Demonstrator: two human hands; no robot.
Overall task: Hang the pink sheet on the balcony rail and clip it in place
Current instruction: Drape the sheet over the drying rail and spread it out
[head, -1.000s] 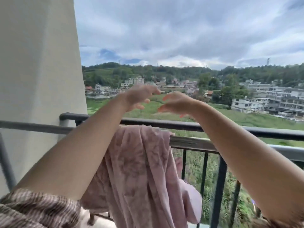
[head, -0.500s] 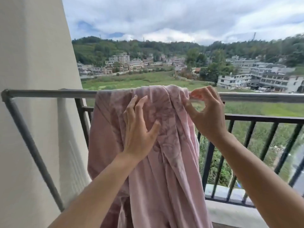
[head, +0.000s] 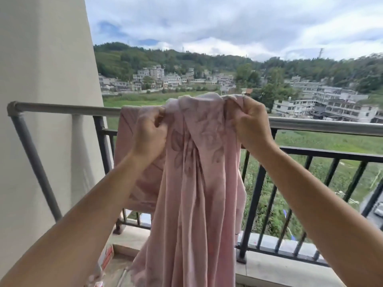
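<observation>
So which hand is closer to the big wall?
Left. The left hand grips the pink sheet on the side nearest the wall; the right hand grips it farther away.

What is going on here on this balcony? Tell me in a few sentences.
A person is hanging a pink sheet on the grey balcony rail. The left hand and the right hand each grip its bunched top edge at rail height. Part of it lies over the rail and the rest hangs down in folds. No clip shows in view, so the sheet is not yet clipped.
</observation>
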